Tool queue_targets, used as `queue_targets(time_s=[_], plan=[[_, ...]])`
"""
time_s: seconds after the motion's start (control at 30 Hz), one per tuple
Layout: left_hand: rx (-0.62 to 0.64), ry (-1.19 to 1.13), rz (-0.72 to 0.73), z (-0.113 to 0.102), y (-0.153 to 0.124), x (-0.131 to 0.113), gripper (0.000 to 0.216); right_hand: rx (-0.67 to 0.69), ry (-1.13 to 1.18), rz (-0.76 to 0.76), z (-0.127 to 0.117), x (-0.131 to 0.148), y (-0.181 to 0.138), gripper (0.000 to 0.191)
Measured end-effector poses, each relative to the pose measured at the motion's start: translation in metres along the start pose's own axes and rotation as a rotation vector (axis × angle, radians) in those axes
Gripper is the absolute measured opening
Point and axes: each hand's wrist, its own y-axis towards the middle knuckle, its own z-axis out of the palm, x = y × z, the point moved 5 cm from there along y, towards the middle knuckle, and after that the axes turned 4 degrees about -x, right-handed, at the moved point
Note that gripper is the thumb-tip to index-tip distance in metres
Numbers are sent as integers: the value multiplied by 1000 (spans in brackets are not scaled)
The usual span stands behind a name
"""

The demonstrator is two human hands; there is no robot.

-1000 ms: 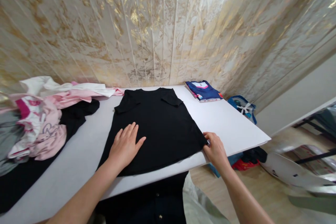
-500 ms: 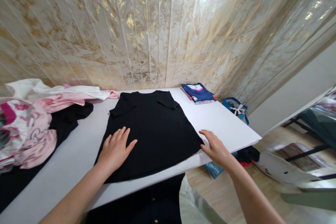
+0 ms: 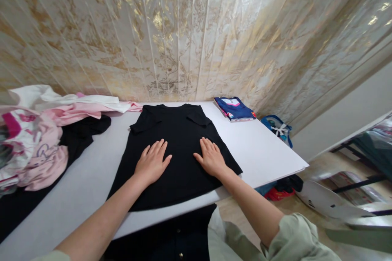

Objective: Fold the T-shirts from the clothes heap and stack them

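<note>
A black short-sleeved T-shirt [image 3: 180, 155] lies spread flat on the white table [image 3: 263, 151], its collar toward the wall and its hem near the front edge. Both short sleeves lie folded inward over the body. My left hand [image 3: 152, 162] rests palm down on the left half of the shirt, fingers stretched out. On the right half, my right hand [image 3: 211, 157] also lies flat, fingers extended and thumb pointing inward. Neither hand grips the fabric.
Loose pink, white and black clothes [image 3: 45, 142] are heaped on the left of the table. A folded navy garment [image 3: 235, 108] lies at the back right. Beyond the right edge are a blue bag [image 3: 278, 128] and dark and red items [image 3: 283, 187] below.
My right hand has moved left from the shirt's lower right corner onto its body. My left hand has slid a little to the right. The shirt lies as before.
</note>
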Motion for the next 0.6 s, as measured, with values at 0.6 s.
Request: queue_targets(time_s=[0.6], plan=[[122,-4,-103,-33,-79,41,56,1,-169,124,-26,-63,-23,61]])
